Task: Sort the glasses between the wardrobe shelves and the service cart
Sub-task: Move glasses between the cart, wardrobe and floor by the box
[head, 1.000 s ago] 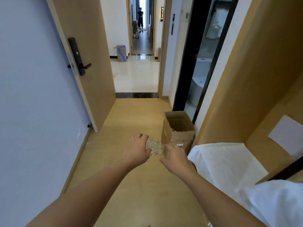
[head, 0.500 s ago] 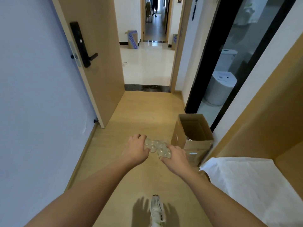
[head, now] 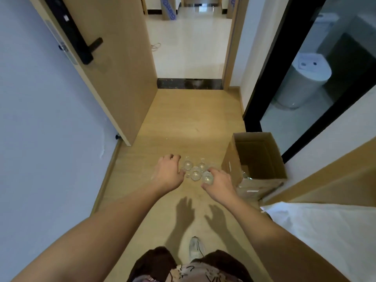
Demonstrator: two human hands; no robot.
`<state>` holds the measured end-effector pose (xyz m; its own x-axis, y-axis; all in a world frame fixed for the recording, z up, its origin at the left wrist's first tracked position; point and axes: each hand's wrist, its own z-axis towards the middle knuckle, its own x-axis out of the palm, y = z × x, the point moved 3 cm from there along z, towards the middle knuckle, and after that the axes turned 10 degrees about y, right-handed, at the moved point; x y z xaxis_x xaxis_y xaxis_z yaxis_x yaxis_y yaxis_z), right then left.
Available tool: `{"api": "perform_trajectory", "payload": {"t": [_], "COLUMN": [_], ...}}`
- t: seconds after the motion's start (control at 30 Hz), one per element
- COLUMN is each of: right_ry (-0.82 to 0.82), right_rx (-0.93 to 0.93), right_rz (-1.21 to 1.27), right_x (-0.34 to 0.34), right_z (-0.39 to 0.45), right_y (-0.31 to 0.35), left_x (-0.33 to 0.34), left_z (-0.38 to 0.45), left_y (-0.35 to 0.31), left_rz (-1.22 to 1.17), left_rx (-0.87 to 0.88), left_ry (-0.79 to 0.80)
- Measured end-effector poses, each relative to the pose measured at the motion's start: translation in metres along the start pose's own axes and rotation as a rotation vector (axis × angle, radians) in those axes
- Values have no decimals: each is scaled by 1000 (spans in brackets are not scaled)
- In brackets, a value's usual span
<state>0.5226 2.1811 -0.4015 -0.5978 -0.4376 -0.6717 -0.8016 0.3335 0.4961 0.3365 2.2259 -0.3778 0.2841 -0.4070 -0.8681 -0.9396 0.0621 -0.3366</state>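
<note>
Near edge: person's dark shorts and patterned shirt hem, one white sneaker on the wood floor. Both bare forearms reach forward. White cloth at lower right, just beside the right forearm. Hand shadows on the floor ahead of the sneaker. Left hand has its fingers curled down against the left side of a cluster of small clear glasses; right hand has its fingers curled round the nearest glass on the right side. Four glasses visible, bunched together touching, held between the two hands above the floor. Just right of the right hand: open cardboard box on the floor, something clear inside, too small to tell. Beyond: open wooden door with black handle on left, blue-grey wall, glass partition with black frame on right, white bin behind it. Far: pale tiled corridor.
</note>
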Motion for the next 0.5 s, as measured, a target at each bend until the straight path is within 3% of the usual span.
{"api": "perform_trajectory", "payload": {"t": [0.5], "right_ry": [30], "right_rx": [94], "right_rz": [132], "right_x": [-7], "right_z": [122], "right_y": [2], "left_x": [0], "left_z": [144], "left_y": [30], "left_rz": [75], "left_rx": [-28], "left_ry": [210]}}
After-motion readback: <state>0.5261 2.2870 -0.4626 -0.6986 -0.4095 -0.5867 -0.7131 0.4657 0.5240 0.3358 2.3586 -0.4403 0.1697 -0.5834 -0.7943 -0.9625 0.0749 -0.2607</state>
